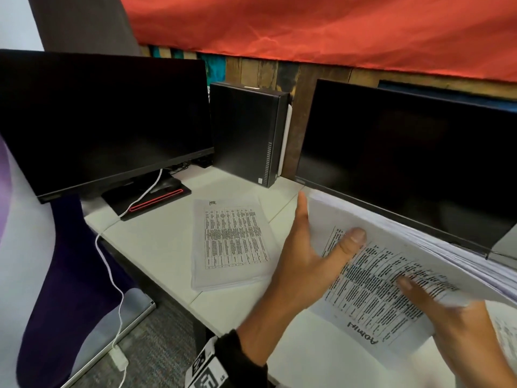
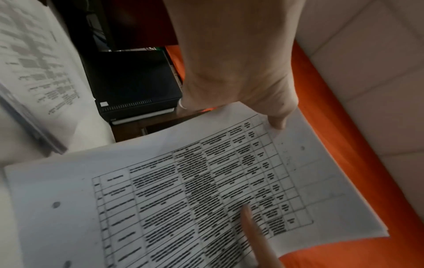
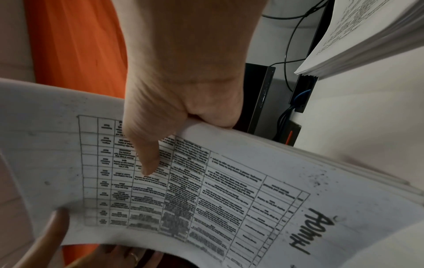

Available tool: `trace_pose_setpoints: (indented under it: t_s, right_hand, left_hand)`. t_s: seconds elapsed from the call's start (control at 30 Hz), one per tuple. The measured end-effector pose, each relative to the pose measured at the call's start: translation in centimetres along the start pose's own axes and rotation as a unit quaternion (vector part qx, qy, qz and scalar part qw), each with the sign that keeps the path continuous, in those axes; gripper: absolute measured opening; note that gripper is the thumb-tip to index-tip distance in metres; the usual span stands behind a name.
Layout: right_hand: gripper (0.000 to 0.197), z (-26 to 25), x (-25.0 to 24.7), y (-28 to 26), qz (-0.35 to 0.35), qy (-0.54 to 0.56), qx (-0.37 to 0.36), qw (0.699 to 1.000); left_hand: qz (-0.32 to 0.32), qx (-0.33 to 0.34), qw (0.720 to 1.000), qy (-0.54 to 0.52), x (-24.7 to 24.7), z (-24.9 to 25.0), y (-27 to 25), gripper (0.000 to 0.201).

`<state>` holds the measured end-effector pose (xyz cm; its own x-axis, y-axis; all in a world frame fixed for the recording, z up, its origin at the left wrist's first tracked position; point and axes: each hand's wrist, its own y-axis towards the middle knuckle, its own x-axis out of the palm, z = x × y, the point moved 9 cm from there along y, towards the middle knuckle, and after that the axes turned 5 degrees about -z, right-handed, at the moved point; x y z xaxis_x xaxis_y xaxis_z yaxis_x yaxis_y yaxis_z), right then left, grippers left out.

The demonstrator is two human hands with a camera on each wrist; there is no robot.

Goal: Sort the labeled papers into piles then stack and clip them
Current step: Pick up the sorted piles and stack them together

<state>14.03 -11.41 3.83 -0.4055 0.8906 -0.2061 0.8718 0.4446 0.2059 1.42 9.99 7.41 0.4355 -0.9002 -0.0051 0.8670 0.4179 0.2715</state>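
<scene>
The ADMIN-labelled stack (image 1: pixel 372 278) is held up off the desk (image 1: pixel 156 242), tilted, over the desk's front right part, just in front of the right monitor (image 1: pixel 405 163). It is a thick wad of printed table sheets w/ "ADMIN" handwritten on the edge nearest the person.

Left hand (image 1: pixel 305 253) grips the stack's left edge: thumb (image 1: pixel 351 242) lies flat on the top sheet, palm turned inward, fingers behind the paper; only one fingertip shows above the far corner. Wrist cam shows the thumb tip (image 2: pixel 277 123) pressing near the sheet's corner. A black wrist strap w/ a printed marker tag (image 1: pixel 207 368) sits on the forearm.

Right hand (image 1: pixel 447 312) pinches the right side: thumb (image 3: pixel 146 159) on top, pointing across the table print, other fingers curled under the wad. Blurred in head view.

Sheets on the far right fan loose, edges apart.

2nd pile, marked "HR" (image 1: pixel 232 242), lies flat at mid-desk, left of the held stack and well apart from both hands.

Behind it, by the desk's back edge, a small black PC tower (image 1: pixel 246 133) stands upright between the left monitor (image 1: pixel 106 119) and the right one. A white cable (image 1: pixel 112 264) runs off the desk's left edge to the floor. Red cloth (image 1: pixel 321 26) hangs above.
</scene>
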Motion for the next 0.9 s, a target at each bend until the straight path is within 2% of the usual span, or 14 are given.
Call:
trace_pose_setpoints:
  t_s: [0.1, 0.27, 0.37, 0.43, 0.5, 0.57, 0.67, 0.73, 0.9]
  right_hand:
    - [0.022, 0.5, 0.0, -0.3, -0.003, -0.006, 0.023, 1.000]
    - [0.066, -0.3, 0.3, -0.5, 0.027, 0.005, -0.005, 1.000]
    - [0.080, 0.1, 0.3, -0.7, 0.051, -0.036, 0.011, 0.998]
    - [0.070, -0.7, -0.1, -1.0, 0.070, -0.025, 0.017, 0.997]
    - [0.038, -2.8, -1.5, -0.8, 0.087, -0.002, 0.013, 0.996]
    - [0.024, -4.9, -4.3, 0.3, 0.090, 0.028, 0.015, 0.995]
    - [0.035, -6.2, -10.4, 2.3, 0.076, 0.060, 0.046, 0.994]
    - [0.041, -6.3, -14.6, 2.6, 0.080, 0.037, 0.072, 0.994]
    - [0.026, -3.0, -22.5, -0.7, 0.124, -0.046, 0.136, 0.982]
  left_hand:
    - [-0.011, 0.017, 1.000, 0.016, -0.1, 1.1, 0.3, 0.097]
    - [0.001, 0.032, 0.999, 0.030, -0.3, 1.4, 1.3, 0.058]
    - [-0.006, 0.012, 0.998, 0.055, -0.8, -0.8, 2.4, 0.054]
    - [-0.040, -0.033, 0.996, 0.078, -0.5, -3.5, 3.1, 0.048]
    - [-0.089, -0.063, 0.988, 0.108, 0.6, -5.6, 3.6, 0.042]
    - [-0.133, -0.067, 0.982, 0.112, 2.9, -5.9, 3.7, 0.040]
    - [-0.178, -0.059, 0.978, 0.096, 7.9, -4.2, 3.7, 0.033]
    - [-0.198, -0.060, 0.976, 0.070, 12.0, -2.9, 3.6, 0.027]
    - [-0.215, -0.113, 0.968, 0.057, 21.7, -3.1, 3.3, 0.035]
